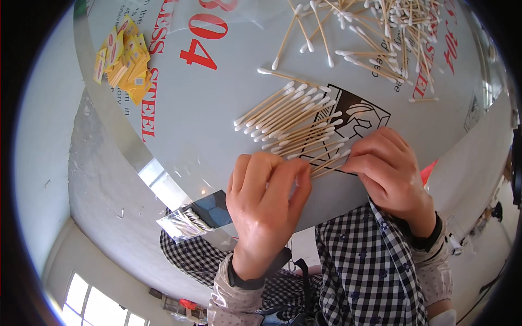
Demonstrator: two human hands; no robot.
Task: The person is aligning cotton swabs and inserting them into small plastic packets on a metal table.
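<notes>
A row of wooden cotton swabs (288, 111) with white tips lies side by side, slanting, on the grey tabletop (196, 114). My left hand (263, 198) is closed at the near left end of the row, thumb and forefinger pinched over swab ends that they hide. Across from it, my right hand (386, 168) pinches the white tips at the row's near right end. The nearest swabs (326, 164) span the gap between both hands. One loose swab (293, 79) lies crosswise just beyond the row.
A large jumbled heap of cotton swabs (402, 32) covers the far right. Small yellow packets (128, 60) are piled at the far left. At the table's near left edge lies a clear bag of swabs (187, 224). A checked cloth (364, 255) covers my lap.
</notes>
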